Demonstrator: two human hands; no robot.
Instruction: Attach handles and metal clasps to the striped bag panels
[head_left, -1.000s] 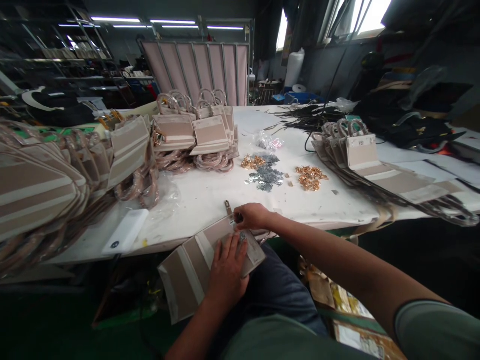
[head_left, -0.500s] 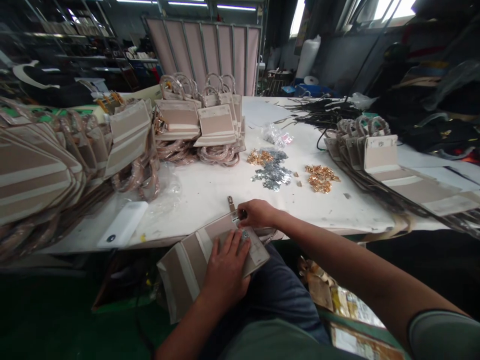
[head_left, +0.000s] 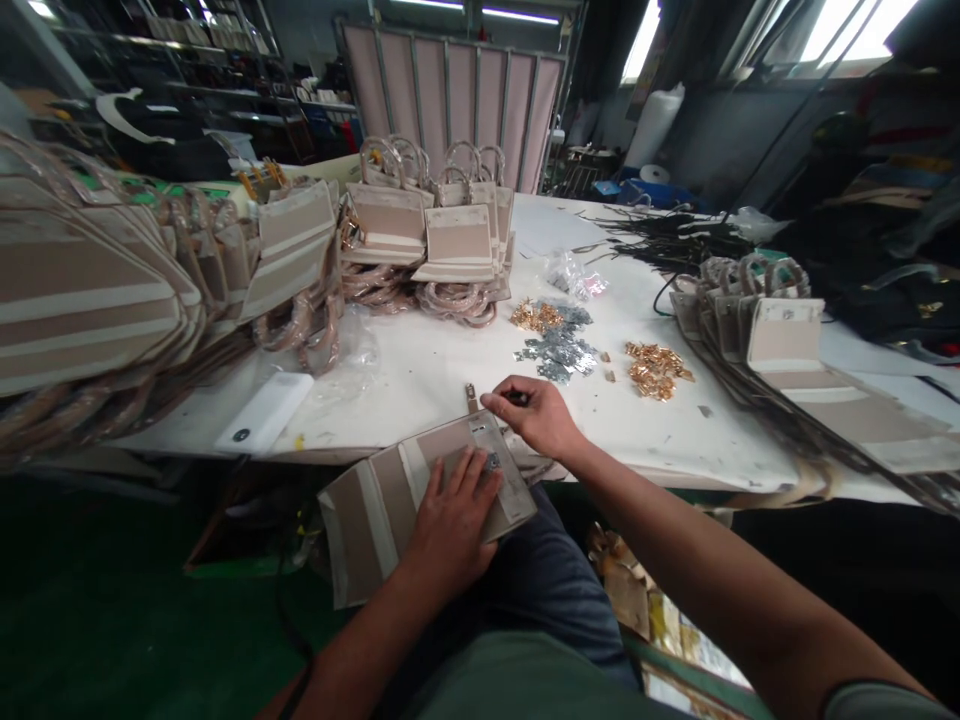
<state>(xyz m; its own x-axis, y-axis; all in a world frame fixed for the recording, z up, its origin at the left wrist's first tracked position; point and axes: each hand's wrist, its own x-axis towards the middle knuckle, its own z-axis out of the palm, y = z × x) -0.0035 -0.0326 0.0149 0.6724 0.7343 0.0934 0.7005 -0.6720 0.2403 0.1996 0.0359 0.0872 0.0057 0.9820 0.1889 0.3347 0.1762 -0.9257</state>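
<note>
The panel (head_left: 397, 487) lies tilted over my lap at the near edge of the table (head_left: 405, 375), its long axis going from lower left to upper right. My left hand (head_left: 454, 520) is flat on it, fingers a little spread, tips just beside a small metal plate (head_left: 491, 461). My right hand (head_left: 536, 415) is nearer to the far edge, where a strap (head_left: 472, 398) sticks out, just left of my fingertips. These fingers are curled narrow; what they hold, I cannot tell.

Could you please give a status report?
Left hand spread on striped bag panel; right hand by its far edge, grip unclear; metal plates beyond, not blocking.
</note>
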